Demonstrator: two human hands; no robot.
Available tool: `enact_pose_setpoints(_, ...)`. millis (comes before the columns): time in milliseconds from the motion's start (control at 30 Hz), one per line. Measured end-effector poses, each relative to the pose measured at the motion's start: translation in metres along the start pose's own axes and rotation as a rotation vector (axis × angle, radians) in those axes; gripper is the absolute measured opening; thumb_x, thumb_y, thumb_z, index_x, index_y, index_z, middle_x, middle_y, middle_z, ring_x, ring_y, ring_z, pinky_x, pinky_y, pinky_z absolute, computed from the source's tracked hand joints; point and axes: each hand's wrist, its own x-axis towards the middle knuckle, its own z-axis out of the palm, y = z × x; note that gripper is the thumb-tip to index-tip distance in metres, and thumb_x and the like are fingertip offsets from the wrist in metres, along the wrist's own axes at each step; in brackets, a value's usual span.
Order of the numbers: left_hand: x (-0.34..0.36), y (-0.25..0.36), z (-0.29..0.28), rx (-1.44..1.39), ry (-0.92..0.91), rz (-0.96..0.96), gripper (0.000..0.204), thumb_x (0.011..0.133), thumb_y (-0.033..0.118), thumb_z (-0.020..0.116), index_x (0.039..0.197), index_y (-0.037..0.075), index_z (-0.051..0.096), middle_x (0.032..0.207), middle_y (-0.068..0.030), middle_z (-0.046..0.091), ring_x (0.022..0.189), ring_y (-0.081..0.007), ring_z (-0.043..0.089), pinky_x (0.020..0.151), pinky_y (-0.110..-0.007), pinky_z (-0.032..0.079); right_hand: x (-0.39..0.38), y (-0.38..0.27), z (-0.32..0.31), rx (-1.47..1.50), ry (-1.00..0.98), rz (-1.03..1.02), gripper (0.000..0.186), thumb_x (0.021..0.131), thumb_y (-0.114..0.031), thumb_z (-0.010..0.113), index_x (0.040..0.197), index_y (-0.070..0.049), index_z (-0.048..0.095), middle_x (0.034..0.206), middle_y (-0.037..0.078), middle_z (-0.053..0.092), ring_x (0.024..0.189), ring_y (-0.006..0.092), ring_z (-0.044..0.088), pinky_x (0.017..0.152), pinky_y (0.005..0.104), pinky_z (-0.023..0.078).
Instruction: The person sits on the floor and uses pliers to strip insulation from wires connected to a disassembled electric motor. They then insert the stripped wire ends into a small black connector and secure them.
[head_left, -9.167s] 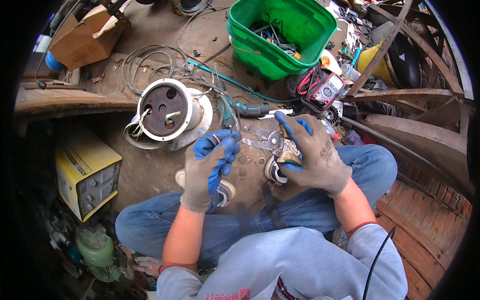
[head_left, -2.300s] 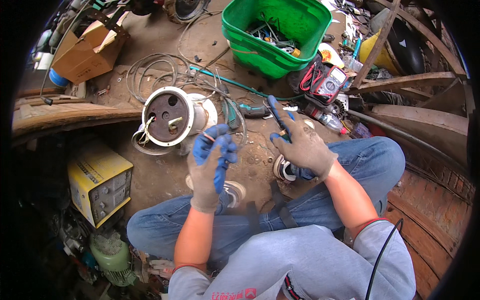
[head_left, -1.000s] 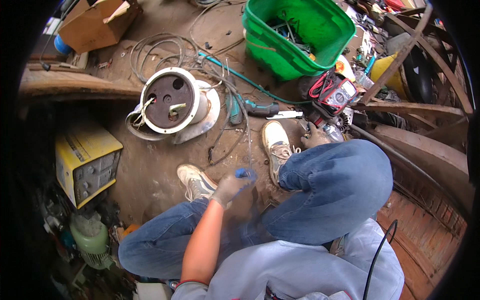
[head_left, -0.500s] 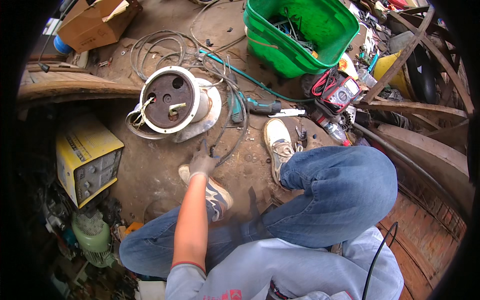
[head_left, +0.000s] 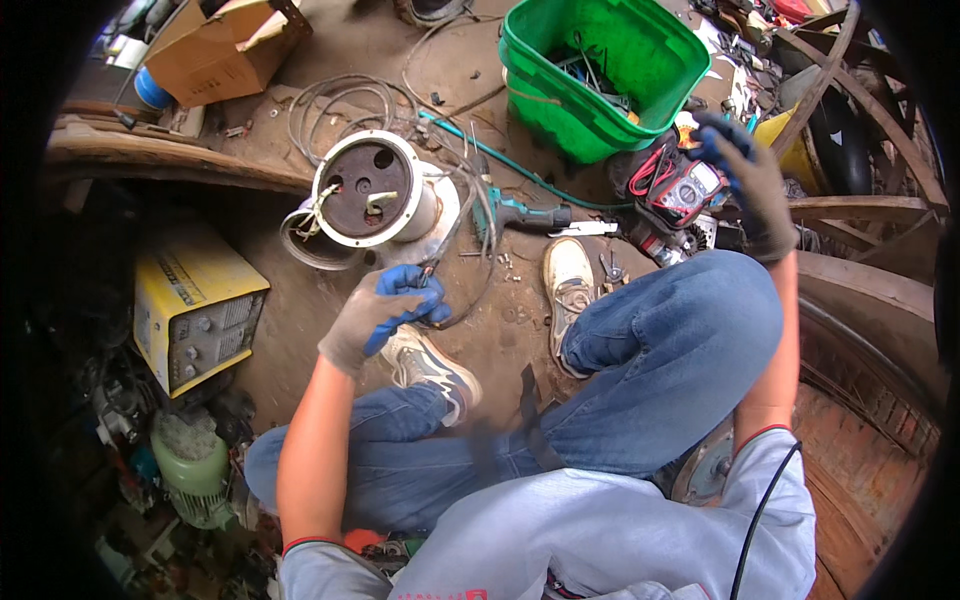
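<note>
My left hand (head_left: 390,312), in a grey glove with blue palm and fingers, is closed on the end of a black cable (head_left: 486,275) that loops down from the right. Just beyond that hand stands a round white metal motor housing (head_left: 366,188) with a dark inner plate and pale wires poking out. My right hand (head_left: 750,185), gloved alike, is raised at the right with its fingers apart and nothing seen in them. Nearest to it is a multimeter (head_left: 690,192) with red leads in a dark pouch.
A green bucket (head_left: 545,115) of tools stands at the back. A teal power tool (head_left: 530,215) lies beyond my right shoe. At the left are a yellow welding machine (head_left: 205,310), a green motor (head_left: 190,465) and a cardboard box (head_left: 215,60). Bent wooden strips (head_left: 860,208) fill the right side.
My left hand has lifted off the ground near my shoe, bringing the cable end up with it. My right hand has come into view beside the multimeter.
</note>
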Motion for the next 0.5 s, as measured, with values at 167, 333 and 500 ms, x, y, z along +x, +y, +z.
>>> enact_pose_setpoints(167, -0.027, 0.016, 0.034, -0.339, -0.211, 0.238, 0.076, 0.104, 0.061, 0.053, 0.140, -0.006, 0.056, 0.119, -0.0188, 0.070, 0.102, -0.0280, 0.072, 0.098, -0.041, 0.056, -0.027, -0.135, 0.051, -0.363, -0.277, -0.442, 0.044, 0.099, -0.023, 0.071, 0.137, -0.002, 0.067, 0.114, 0.008, 0.074, 0.102, 0.0151, 0.069, 0.091, 0.0305, 0.056)
enact_pose_setpoints(333, -0.027, 0.036, 0.053, -0.218, -0.293, 0.241, 0.085, 0.108, 0.065, 0.038, 0.158, -0.005, 0.039, 0.140, -0.0197, 0.061, 0.108, -0.0260, 0.069, 0.097, -0.038, 0.057, -0.043, -0.161, 0.148, -0.735, -0.812, -0.497, 0.072, 0.088, -0.021, 0.073, 0.156, -0.012, 0.049, 0.146, 0.024, 0.058, 0.128, 0.0391, 0.062, 0.111, 0.0457, 0.050)
enact_pose_setpoints(500, -0.004, 0.041, 0.058, -0.199, -0.497, 0.235, 0.082, 0.110, 0.062, 0.034, 0.158, -0.005, 0.038, 0.148, -0.0184, 0.057, 0.115, -0.0255, 0.067, 0.091, -0.035, 0.060, -0.018, -0.100, 0.192, -0.722, -1.024, -0.399, 0.053, 0.090, -0.013, 0.073, 0.142, -0.010, 0.060, 0.135, 0.022, 0.063, 0.115, 0.0370, 0.068, 0.099, 0.0442, 0.055)
